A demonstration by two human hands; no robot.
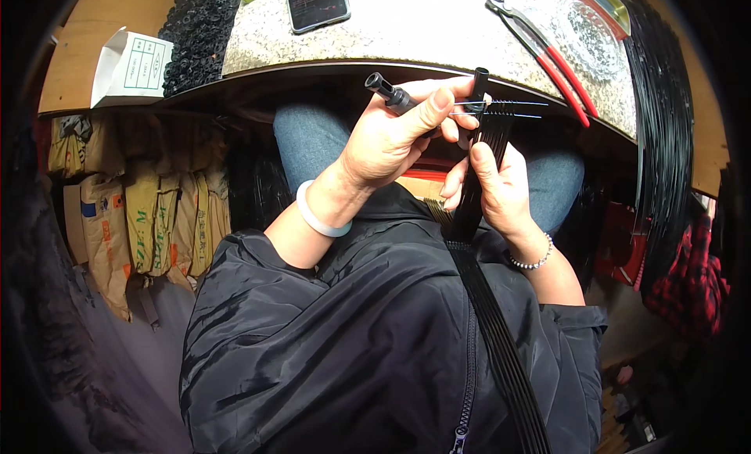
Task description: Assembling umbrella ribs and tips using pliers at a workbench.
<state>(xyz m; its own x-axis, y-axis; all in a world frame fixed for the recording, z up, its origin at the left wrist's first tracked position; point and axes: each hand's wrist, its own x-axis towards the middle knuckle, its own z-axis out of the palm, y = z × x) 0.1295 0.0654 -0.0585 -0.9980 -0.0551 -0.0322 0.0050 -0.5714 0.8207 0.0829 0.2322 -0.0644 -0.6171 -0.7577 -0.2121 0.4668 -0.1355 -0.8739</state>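
Note:
My left hand (395, 133) is closed around a black tube-shaped piece (389, 93) with a slotted, hollow end, which sticks out past the thumb. Its fingertips reach to a short black tube (480, 80) and the top of a bundle of thin black rods (491, 129). Two thin wires (524, 104) run crosswise through the rod ends and stick out to the right. My right hand (504, 184) grips the bundle just below the wires, thumb on top. From there the rods run down over my lap and jacket toward the lower right.
On the speckled tabletop lie a phone (318, 4), red-handled pincers (547, 59) and a clear glass dish (587, 39). At the left are a white box (131, 69) and a heap of small black parts (199, 32). Long black rods (665, 118) hang over the right edge. Sacks (145, 211) stand lower left.

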